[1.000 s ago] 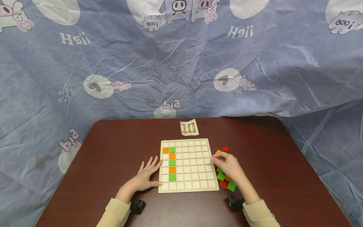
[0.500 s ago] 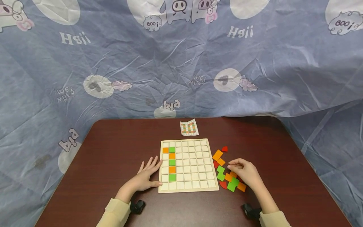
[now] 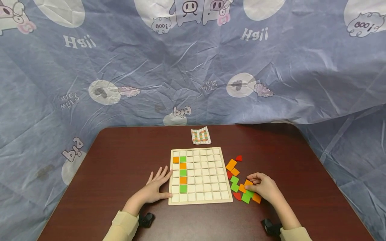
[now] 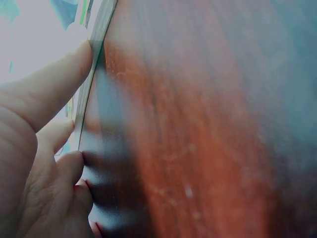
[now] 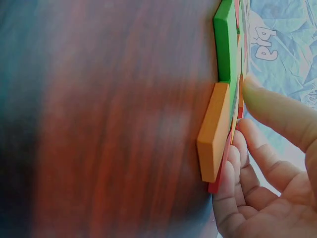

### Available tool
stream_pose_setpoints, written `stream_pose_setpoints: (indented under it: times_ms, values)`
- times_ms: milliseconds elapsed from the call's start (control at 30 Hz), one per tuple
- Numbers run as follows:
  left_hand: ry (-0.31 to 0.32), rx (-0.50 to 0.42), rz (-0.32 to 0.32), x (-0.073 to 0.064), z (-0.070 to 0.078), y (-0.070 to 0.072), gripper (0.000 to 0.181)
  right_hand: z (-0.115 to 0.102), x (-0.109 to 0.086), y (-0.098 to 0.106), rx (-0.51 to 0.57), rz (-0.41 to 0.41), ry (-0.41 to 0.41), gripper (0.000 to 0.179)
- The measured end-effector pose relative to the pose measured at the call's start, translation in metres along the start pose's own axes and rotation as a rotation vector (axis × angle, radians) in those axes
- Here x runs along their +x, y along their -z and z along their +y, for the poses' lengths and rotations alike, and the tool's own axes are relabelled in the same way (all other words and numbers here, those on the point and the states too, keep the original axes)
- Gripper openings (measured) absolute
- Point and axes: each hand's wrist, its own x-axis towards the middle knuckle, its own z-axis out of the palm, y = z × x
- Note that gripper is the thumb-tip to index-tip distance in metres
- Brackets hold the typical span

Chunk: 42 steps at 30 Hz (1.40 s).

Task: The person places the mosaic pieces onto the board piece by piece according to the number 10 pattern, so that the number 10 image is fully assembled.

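Note:
A square wooden grid board [image 3: 205,174] lies on the table, with orange and green square tiles set in its left two columns. My left hand [image 3: 155,189] rests at the board's left edge, fingers spread; in the left wrist view the thumb [image 4: 74,64] and fingertips touch its rim. To the right of the board, my right hand [image 3: 263,187] pinches an orange square tile [image 3: 248,182] between thumb and index finger, low in the tile pile. The right wrist view shows the thumb [image 5: 277,111] and index finger on either side of that tile's edge, with another orange tile [image 5: 215,134] nearer.
Loose green tiles [image 3: 234,187], orange tiles [image 3: 231,164] and red rounded pieces [image 3: 237,195] lie along the board's right side. A paper card [image 3: 201,135] with a coloured grid pattern lies behind the board. A blue printed cloth [image 3: 193,67] hangs behind the table [image 3: 135,147].
My right hand has moved right and toward me, from the board's right edge down to the pile, and its fingers have closed about an orange tile. The left hand has stayed put.

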Motion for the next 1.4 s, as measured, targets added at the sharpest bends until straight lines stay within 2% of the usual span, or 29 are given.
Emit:
stream_pose_setpoints:
  times_ms: [433,800,933,1133,1400]
  values:
    - [-0.004,-0.007,0.001,-0.001,-0.001,0.001,0.09,-0.003,0.002,0.0,-0.026,-0.028,-0.015,0.035]
    - [-0.008,-0.006,-0.01,-0.001,0.0,0.001,0.09,-0.002,0.002,0.005,0.005,-0.052,-0.035,0.028]
    - [-0.01,-0.006,-0.007,0.0,-0.001,0.0,0.09,-0.002,0.003,0.005,0.003,-0.047,-0.015,0.028]
    - [-0.01,-0.007,-0.003,0.001,-0.002,-0.001,0.091,-0.016,0.004,0.0,0.144,-0.017,-0.003,0.027]
    - [-0.007,-0.016,-0.001,0.0,-0.002,-0.001,0.091,-0.044,0.007,-0.016,0.371,-0.046,-0.001,0.031]
